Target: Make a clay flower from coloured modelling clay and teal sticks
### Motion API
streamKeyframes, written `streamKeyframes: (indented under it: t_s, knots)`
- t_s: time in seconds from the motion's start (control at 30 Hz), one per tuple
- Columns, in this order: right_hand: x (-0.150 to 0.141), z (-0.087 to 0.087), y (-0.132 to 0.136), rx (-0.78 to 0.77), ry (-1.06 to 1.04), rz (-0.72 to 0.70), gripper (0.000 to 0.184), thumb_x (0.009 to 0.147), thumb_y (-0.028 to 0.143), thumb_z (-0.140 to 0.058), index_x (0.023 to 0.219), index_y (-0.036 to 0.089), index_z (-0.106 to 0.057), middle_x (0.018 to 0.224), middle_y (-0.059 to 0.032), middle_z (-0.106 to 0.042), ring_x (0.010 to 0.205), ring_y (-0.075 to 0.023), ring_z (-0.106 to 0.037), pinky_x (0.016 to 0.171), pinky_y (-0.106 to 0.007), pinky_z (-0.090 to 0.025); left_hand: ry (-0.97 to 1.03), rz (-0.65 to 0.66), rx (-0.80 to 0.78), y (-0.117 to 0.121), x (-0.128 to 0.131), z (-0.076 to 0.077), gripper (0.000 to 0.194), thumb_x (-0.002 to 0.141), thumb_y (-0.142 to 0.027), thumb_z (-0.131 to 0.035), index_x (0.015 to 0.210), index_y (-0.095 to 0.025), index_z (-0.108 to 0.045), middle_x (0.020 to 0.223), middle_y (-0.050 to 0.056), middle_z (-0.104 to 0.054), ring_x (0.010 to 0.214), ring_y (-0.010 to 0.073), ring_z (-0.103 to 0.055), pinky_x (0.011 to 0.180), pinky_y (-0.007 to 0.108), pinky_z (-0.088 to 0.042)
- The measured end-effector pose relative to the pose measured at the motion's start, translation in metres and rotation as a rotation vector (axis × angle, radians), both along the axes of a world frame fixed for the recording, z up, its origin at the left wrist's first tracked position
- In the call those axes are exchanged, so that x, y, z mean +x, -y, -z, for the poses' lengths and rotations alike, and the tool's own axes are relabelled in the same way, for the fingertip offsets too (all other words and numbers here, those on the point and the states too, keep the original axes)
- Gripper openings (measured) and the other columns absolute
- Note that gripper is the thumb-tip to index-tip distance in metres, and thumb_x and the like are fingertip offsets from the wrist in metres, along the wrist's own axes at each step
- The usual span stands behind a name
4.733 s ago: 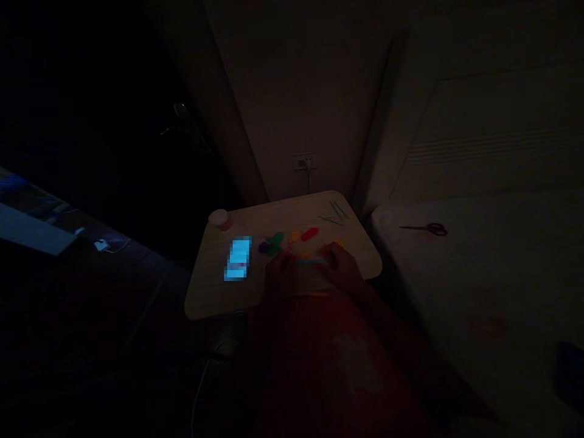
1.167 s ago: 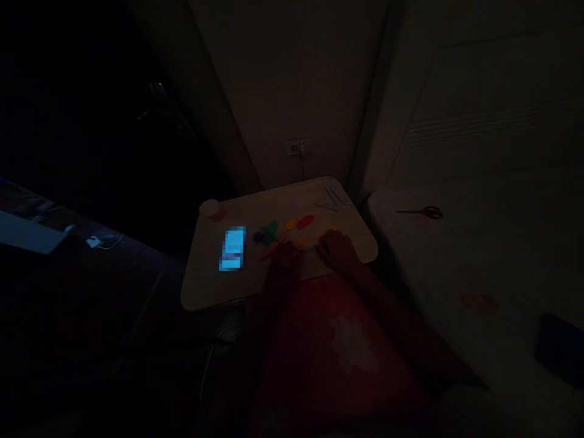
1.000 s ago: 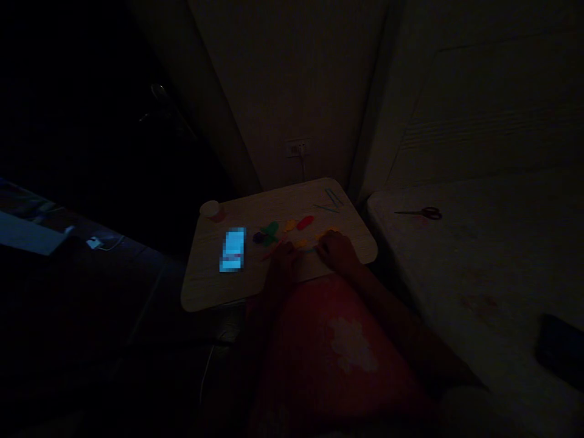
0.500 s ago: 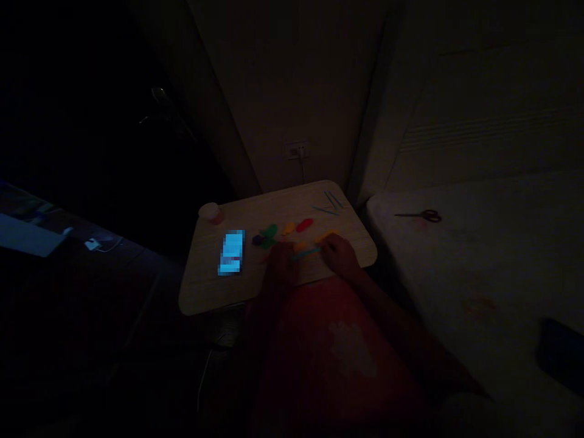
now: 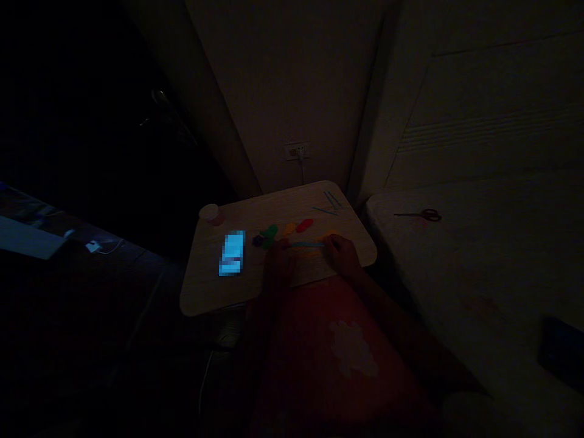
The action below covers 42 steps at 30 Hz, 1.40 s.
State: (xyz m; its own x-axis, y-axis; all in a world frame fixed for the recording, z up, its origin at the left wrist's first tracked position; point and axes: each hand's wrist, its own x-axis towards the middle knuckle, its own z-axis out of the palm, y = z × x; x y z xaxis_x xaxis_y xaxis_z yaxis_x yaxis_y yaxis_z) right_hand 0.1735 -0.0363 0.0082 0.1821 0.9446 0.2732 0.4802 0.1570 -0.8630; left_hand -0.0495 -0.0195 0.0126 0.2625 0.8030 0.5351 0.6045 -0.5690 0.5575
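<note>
A thin blue stick (image 5: pixel 306 244) stretches between my two hands near the front edge of the small table. My left hand (image 5: pixel 279 263) has its fingers closed at the stick's left end; the hand is very dark. At the other end my right hand (image 5: pixel 342 254) pinches it. Orange material (image 5: pixel 332 233) shows just behind my right fingers; its kind is unclear. Beyond the hands lie a green lump (image 5: pixel 270 230), a dark purple lump (image 5: pixel 258 241), a yellow-orange lump (image 5: pixel 289 229) and a red oval lump (image 5: pixel 304 225), perhaps modelling clay.
Several thin blue sticks (image 5: pixel 325 211) lie at the table's back right. A lit, pixelated phone-like screen (image 5: pixel 232 252) and a pale cup (image 5: pixel 210 214) are on the left. Scissors (image 5: pixel 424 215) rest on a pale surface to the right. Behind is a wall socket (image 5: pixel 296 151).
My left hand has shifted slightly left. The blue stick now lies more level, with more of its length showing between my hands.
</note>
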Motion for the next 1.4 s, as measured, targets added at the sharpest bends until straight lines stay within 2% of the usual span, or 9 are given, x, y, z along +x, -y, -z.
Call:
streamKeyframes:
  t_s: [0.07, 0.17, 0.27, 0.47, 0.63, 0.83, 1.07, 1.27, 1.4]
  knots:
    - [-0.001, -0.001, 0.0, 0.0, 0.021, -0.019, 0.034, 0.098, 0.041, -0.046, 0.077, 0.019, -0.063, 0.075, -0.0025, -0.065, 0.071, -0.0169, -0.057, 0.065, -0.027, -0.038, -0.017, 0.0, 0.012, 0.0, 0.0, -0.001, 0.031, 0.093, -0.024, -0.061, 0.124, -0.02, -0.058, 0.115, 0.009, -0.066, 0.108, 0.0239, -0.062, 0.099, 0.041, -0.051]
    - [-0.002, -0.002, 0.0, -0.029, 0.081, -0.048, 0.032, 0.098, 0.039, -0.046, 0.083, 0.019, -0.067, 0.084, -0.0045, -0.071, 0.077, -0.0182, -0.061, 0.069, -0.027, -0.04, -0.068, 0.004, 0.024, 0.001, -0.001, -0.002, 0.014, 0.096, -0.022, -0.055, 0.102, -0.02, -0.067, 0.104, 0.008, -0.067, 0.104, 0.0238, -0.062, 0.097, 0.042, -0.051]
    - [-0.004, -0.003, 0.0, -0.039, 0.189, -0.078, 0.031, 0.098, 0.037, -0.047, 0.087, 0.019, -0.069, 0.09, -0.0071, -0.073, 0.082, -0.0198, -0.063, 0.074, -0.028, -0.041, -0.082, -0.02, 0.015, 0.001, -0.001, -0.003, 0.017, 0.097, -0.02, -0.053, 0.091, -0.02, -0.068, 0.095, 0.006, -0.068, 0.098, 0.0233, -0.063, 0.094, 0.041, -0.052]
    - [-0.009, -0.007, -0.002, -0.068, 0.219, -0.004, 0.036, 0.1, 0.036, -0.042, 0.086, 0.018, -0.069, 0.087, -0.0077, -0.072, 0.078, -0.0194, -0.063, 0.069, -0.028, -0.039, -0.125, 0.016, 0.07, 0.003, 0.001, -0.002, 0.016, 0.094, -0.026, -0.061, 0.107, -0.021, -0.068, 0.107, 0.008, -0.07, 0.106, 0.0257, -0.062, 0.099, 0.044, -0.05]
    - [-0.011, -0.006, -0.004, -0.103, 0.212, 0.005, 0.035, 0.1, 0.037, -0.043, 0.088, 0.019, -0.071, 0.086, -0.0073, -0.073, 0.077, -0.0193, -0.062, 0.067, -0.027, -0.038, -0.147, 0.003, 0.046, 0.002, 0.0, 0.001, 0.013, 0.097, -0.021, -0.056, 0.095, -0.02, -0.069, 0.098, 0.007, -0.071, 0.1, 0.0243, -0.065, 0.094, 0.042, -0.053]
    - [-0.011, -0.005, -0.004, -0.094, 0.238, 0.045, 0.039, 0.101, 0.039, -0.041, 0.084, 0.018, -0.069, 0.083, -0.008, -0.071, 0.076, -0.0195, -0.062, 0.067, -0.028, -0.039, -0.095, 0.005, 0.021, 0.001, 0.0, 0.003, 0.018, 0.095, -0.023, -0.059, 0.11, -0.021, -0.068, 0.109, 0.008, -0.072, 0.107, 0.0251, -0.066, 0.099, 0.043, -0.053]
    - [-0.007, -0.004, -0.004, 0.05, 0.118, -0.128, 0.02, 0.095, 0.03, -0.054, 0.093, 0.018, -0.07, 0.095, -0.0072, -0.072, 0.088, -0.0196, -0.064, 0.081, -0.029, -0.046, 0.028, -0.07, -0.074, -0.003, -0.004, 0.004, 0.016, 0.091, -0.017, -0.058, 0.099, -0.02, -0.072, 0.099, 0.006, -0.074, 0.095, 0.0219, -0.069, 0.089, 0.038, -0.057]
    - [-0.007, -0.005, 0.0, 0.094, 0.246, -0.201, 0.02, 0.095, 0.02, -0.053, 0.099, 0.018, -0.073, 0.104, -0.0093, -0.071, 0.1, -0.0212, -0.063, 0.093, -0.032, -0.046, 0.005, -0.05, -0.082, -0.004, -0.002, 0.003, 0.015, 0.088, -0.014, -0.061, 0.095, -0.02, -0.074, 0.095, 0.006, -0.075, 0.093, 0.0232, -0.068, 0.089, 0.04, -0.056]
    - [-0.008, -0.006, 0.002, 0.125, 0.394, -0.258, 0.021, 0.096, 0.027, -0.061, 0.109, 0.018, -0.074, 0.108, -0.0103, -0.07, 0.106, -0.0237, -0.06, 0.096, -0.035, -0.045, -0.02, -0.069, -0.091, -0.006, -0.003, 0.005, 0.015, 0.088, -0.012, -0.061, 0.091, -0.02, -0.074, 0.094, 0.006, -0.075, 0.093, 0.0241, -0.068, 0.091, 0.042, -0.055]
